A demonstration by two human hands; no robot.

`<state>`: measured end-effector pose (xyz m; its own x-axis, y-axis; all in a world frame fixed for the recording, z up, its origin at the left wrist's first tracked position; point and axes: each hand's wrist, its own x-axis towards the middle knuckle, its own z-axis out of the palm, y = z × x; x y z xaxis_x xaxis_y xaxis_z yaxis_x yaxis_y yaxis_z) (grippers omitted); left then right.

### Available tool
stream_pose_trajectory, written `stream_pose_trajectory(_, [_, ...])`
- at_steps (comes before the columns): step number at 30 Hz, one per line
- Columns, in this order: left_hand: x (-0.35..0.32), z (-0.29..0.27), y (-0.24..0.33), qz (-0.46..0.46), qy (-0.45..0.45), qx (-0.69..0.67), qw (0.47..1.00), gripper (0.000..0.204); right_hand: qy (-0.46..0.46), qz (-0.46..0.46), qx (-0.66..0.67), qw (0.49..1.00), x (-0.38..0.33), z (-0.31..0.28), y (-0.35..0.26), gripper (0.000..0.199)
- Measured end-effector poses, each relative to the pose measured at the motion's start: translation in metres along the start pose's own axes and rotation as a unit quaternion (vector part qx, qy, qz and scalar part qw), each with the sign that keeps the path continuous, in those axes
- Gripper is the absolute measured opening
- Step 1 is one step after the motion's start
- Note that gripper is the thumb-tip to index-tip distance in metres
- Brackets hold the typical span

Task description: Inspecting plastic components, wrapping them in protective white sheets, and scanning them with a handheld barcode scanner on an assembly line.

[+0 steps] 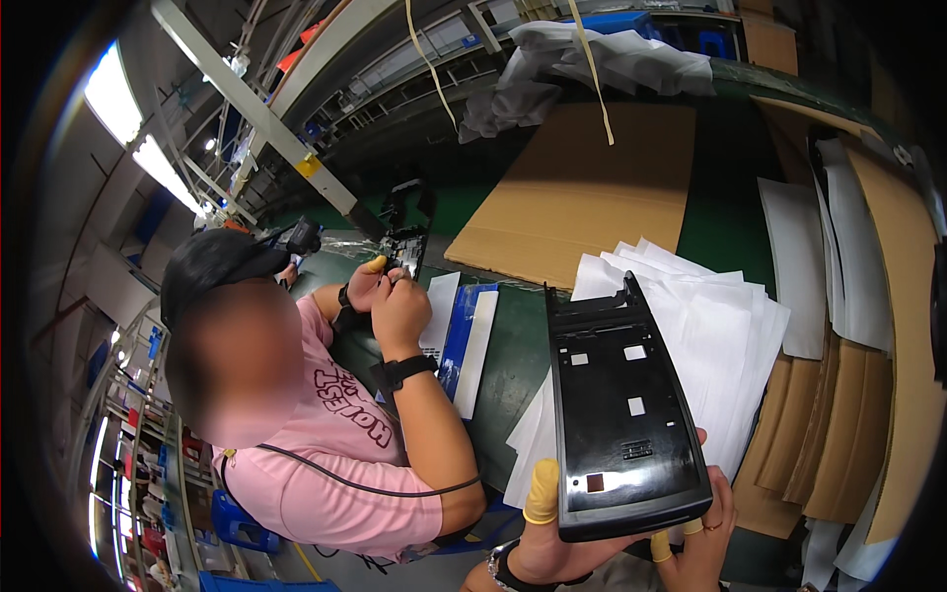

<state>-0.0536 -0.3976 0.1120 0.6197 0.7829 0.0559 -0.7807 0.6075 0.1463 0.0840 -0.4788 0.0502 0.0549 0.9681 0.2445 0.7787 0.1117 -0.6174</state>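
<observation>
Left hand (pixel 545 538) and right hand (pixel 702 538) each grip closed on the black plastic panel (pixel 621 414); white sheets (pixel 730 326) beneath.

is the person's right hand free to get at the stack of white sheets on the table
Probably not as things stand: the right hand and left hand both hold the black plastic panel, which hangs over the white sheets.

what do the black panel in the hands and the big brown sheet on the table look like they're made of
The black panel looks like moulded plastic with a glossy finish: light glints along its lower part, and it has crisp cut-out windows. The brown sheet looks like matt cardboard: flat, dull, with a fold line. The yellow caps on the fingers seem to be rubber or latex.
</observation>
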Motion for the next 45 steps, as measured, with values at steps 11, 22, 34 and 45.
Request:
stream_pose_trajectory(11, [0.0,-0.01,0.047,0.012,-0.004,0.035,0.999,0.066,0.011,0.021,0.003,1.0,-0.001,0.003,0.002,0.04])
stream_pose_trajectory(22, [-0.015,-0.037,0.082,0.154,0.34,0.439,0.817,0.032,0.018,0.006,0.033,0.999,-0.005,0.0,0.005,0.042])
stream_pose_trajectory(34, [0.022,-0.021,0.094,0.218,0.346,0.634,0.656,0.061,0.02,-0.001,0.042,0.999,-0.007,0.001,0.007,0.045])
stream_pose_trajectory(45, [0.022,-0.047,0.071,0.096,0.27,0.915,0.285,0.064,0.036,-0.023,0.058,0.997,-0.01,0.003,0.011,0.047])
